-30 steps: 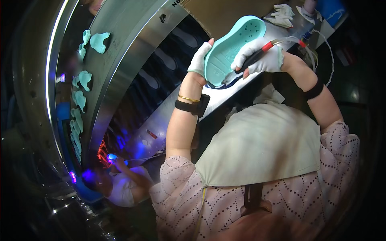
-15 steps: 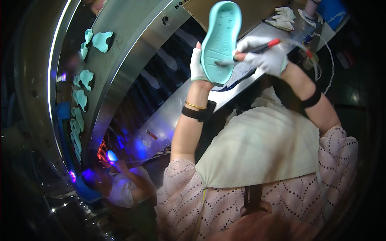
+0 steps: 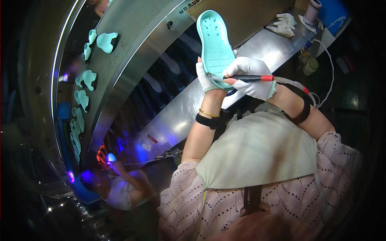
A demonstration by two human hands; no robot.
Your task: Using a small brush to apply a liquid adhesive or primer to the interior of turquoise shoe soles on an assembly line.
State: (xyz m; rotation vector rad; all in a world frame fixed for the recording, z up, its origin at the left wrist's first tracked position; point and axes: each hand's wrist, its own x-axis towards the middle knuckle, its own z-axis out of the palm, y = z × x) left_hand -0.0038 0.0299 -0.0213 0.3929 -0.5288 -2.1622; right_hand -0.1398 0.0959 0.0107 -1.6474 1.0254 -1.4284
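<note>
A turquoise shoe sole (image 3: 217,42) stands toe up, its inner face turned to me, with small holes near the toe and ridges across the heel half. My left hand (image 3: 205,77), in a white glove with bare fingertips, grips it at the left side of the heel. In my gloved right hand (image 3: 254,80) is a brush (image 3: 261,78) with a black handle, a red band and a clear hose running back past my forearm. Its greyish tip lies at the heel's left edge. Part of the heel is hidden behind my right hand.
Several turquoise shoe pieces (image 3: 106,42) lie along the curved conveyor (image 3: 124,44) at left. A metal ledge (image 3: 185,98) runs beneath my hands, with white gloves (image 3: 284,25) at its far end and a jar (image 3: 310,66) close by. A co-worker (image 3: 124,184) sits at lower left.
The sole has tilted, its toe leaning further left, and sits a little lower. My right hand has come down and left, bringing the brush tip from the heel's middle to its left edge.
</note>
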